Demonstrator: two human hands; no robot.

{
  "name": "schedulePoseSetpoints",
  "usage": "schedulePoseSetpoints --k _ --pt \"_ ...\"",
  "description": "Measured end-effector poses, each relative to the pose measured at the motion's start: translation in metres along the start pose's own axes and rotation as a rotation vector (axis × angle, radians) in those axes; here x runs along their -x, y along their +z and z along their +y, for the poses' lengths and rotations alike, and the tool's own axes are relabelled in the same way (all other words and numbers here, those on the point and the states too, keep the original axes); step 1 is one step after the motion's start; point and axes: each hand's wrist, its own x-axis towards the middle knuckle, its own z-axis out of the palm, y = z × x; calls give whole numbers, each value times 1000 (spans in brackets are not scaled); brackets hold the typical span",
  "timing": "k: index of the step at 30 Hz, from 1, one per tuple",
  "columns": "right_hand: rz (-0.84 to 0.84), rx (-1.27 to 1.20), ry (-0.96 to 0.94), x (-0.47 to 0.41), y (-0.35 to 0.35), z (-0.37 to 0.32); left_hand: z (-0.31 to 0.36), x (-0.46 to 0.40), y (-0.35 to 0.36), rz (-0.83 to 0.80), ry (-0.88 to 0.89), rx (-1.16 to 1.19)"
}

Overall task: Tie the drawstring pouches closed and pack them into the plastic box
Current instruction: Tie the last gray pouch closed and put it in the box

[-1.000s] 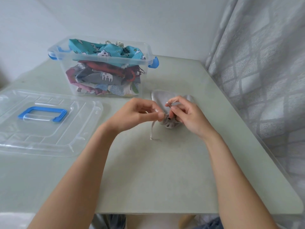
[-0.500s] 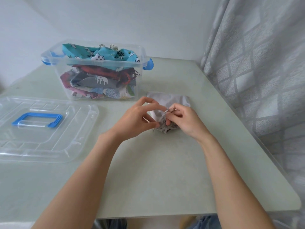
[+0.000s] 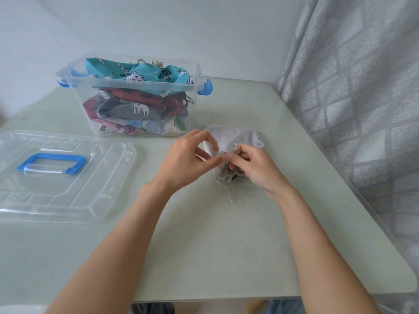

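Knotting the thin white drawstring [image 3: 229, 151] of a small grey cloth pouch [image 3: 235, 138]

Both the left hand [image 3: 188, 158] and right hand [image 3: 254, 167] pinch cord loops over the gathered mouth, on the bench [image 3: 204, 234] beside the clear plastic box [image 3: 127, 83]; slack fingers could let the loops slip; the knot would fall loose.

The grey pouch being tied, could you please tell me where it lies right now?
In the head view the grey pouch lies on the table, right of centre, just in front of the plastic box's right end, under both hands.
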Motion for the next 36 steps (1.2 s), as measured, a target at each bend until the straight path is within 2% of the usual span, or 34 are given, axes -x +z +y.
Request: schedulePoseSetpoints --k 2,6,9,14,16,19,22,26,29,36 --pt "-6 4 2 2 0 -3 -1 -1 -2 53 7 27" --pt "-28 18 24 2 1 -5 -6 0 4 -42 60 -64" --pt "-22 -13 49 1 0 -6 -7 0 7 -28 77 -91" --pt "-5 -40 62 1 1 -5 0 0 9 10 -60 129" --pt "-3 -101 50 2 1 -7 0 0 8 -24 -139 217" --pt "-9 -180 35 4 -1 -7 0 1 11 -97 -197 205" --pt "-31 -196 4 5 -3 -7 0 2 14 -136 -174 151" --pt "-61 -257 -32 7 -6 -9 -3 1 15 -85 -151 114" --pt "-80 -254 -77 7 -11 -7 0 0 14 -106 -124 130" --pt "14 -93 -175 6 -20 -4 3 0 12 -147 -101 203"
